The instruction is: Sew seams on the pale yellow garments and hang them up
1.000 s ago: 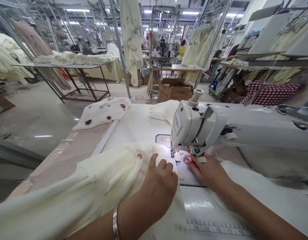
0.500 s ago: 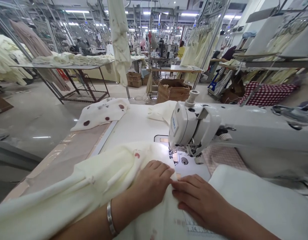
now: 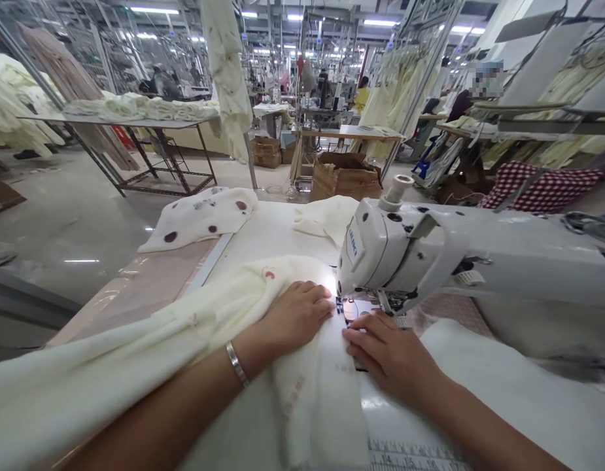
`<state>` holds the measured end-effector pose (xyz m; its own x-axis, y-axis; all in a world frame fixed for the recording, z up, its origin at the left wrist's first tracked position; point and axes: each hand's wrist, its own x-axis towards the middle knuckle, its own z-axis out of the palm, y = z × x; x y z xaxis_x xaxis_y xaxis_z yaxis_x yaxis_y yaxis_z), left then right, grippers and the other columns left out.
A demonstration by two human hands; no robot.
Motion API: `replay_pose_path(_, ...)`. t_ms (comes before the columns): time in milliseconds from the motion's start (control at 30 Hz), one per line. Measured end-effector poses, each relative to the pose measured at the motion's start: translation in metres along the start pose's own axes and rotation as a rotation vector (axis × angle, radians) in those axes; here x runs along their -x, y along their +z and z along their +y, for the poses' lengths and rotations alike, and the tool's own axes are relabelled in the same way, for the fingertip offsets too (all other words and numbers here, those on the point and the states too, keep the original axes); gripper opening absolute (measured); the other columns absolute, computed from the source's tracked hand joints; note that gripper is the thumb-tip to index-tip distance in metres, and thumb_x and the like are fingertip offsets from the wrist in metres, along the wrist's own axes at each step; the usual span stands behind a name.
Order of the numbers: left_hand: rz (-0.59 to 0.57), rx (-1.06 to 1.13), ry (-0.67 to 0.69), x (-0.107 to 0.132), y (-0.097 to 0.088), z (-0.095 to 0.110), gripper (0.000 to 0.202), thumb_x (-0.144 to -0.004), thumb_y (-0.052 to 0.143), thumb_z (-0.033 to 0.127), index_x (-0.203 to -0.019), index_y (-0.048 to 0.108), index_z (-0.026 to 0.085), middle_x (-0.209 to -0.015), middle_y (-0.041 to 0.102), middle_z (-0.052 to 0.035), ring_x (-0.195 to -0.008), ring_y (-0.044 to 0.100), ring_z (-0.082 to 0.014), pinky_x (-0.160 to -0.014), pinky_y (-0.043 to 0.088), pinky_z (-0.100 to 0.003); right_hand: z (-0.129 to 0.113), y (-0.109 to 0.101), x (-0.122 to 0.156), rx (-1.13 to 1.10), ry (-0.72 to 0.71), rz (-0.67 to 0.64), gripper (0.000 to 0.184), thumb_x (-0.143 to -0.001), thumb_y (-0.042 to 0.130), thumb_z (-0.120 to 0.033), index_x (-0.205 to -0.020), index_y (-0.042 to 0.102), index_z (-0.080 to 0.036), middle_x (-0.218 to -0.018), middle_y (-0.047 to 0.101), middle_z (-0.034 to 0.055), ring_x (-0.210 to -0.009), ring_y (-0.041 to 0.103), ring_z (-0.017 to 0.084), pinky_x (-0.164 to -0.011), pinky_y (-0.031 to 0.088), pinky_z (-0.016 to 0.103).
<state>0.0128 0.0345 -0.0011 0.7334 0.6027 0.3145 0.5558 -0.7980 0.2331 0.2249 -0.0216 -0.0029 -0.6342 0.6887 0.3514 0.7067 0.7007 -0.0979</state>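
Observation:
Cream fabric (image 3: pixel 243 294) with small reddish prints is spread across the sewing table, and its right edge runs up to the presser foot (image 3: pixel 339 305) of a white sewing machine (image 3: pixel 375 245). My left hand (image 3: pixel 298 315) lies flat on this cloth just left of the lit needle area, fingers pressing down. At the cloth's right edge, in front of the machine head, my right hand (image 3: pixel 380 347) rests its fingertips, slightly spread. The thumb of each hand is mostly hidden.
A spotted cream piece (image 3: pixel 199 219) lies at the table's back left, and another cream piece (image 3: pixel 326 219) behind the machine. White fabric (image 3: pixel 508 366) covers the right side. A printed ruler (image 3: pixel 410 454) runs along the front. Cardboard box (image 3: pixel 346 176) stands beyond.
Both hands have moved forward toward the presser foot, and the cloth has advanced with them. The two hands have parted slightly. More of the printed ruler shows.

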Motion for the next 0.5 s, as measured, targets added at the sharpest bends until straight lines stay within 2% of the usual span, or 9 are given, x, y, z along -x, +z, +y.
replay_pose_path(100,-0.022,-0.011,-0.034,-0.002,-0.002,-0.002,0.017,-0.094,0.042,0.023,-0.094,0.059,0.020,-0.103,0.059,-0.0023,-0.096,0.052,-0.0170,-0.086,0.039,-0.034,0.000,0.000,0.003,0.014,0.080,0.012,0.026,-0.094,0.040,-0.036,-0.096,0.059,-0.018,-0.085,0.063,0.0088,-0.073,0.060,0.018,-0.060,0.040,0.029)
replay_pose_path(200,-0.038,-0.029,-0.098,0.002,-0.003,0.004,0.017,-0.094,0.041,0.023,-0.096,0.058,0.020,-0.113,0.057,-0.0040,-0.105,0.050,-0.0192,-0.091,0.038,-0.039,-0.004,0.000,0.003,0.002,0.133,0.005,0.030,-0.089,0.046,-0.047,-0.090,0.057,-0.019,-0.083,0.062,0.0074,-0.073,0.060,0.020,-0.056,0.040,0.029)
replay_pose_path(367,-0.082,0.018,-0.247,0.009,-0.003,0.019,0.024,-0.092,0.039,0.020,-0.115,0.047,0.019,-0.138,0.041,-0.0091,-0.130,0.032,-0.0249,-0.104,0.022,-0.057,-0.012,0.002,0.000,-0.035,0.139,-0.017,0.020,-0.092,0.044,-0.030,-0.077,0.053,-0.021,-0.072,0.060,0.0017,-0.069,0.059,0.016,-0.062,0.043,0.029)
replay_pose_path(500,-0.084,0.030,-0.253,0.001,0.001,0.013,0.024,-0.093,0.036,0.020,-0.115,0.046,0.017,-0.140,0.039,-0.0113,-0.132,0.029,-0.0257,-0.104,0.021,-0.060,0.004,0.006,-0.001,0.025,0.122,0.081,0.026,-0.090,0.041,-0.023,-0.069,0.055,-0.021,-0.068,0.061,0.0014,-0.063,0.058,0.016,-0.069,0.044,0.034)
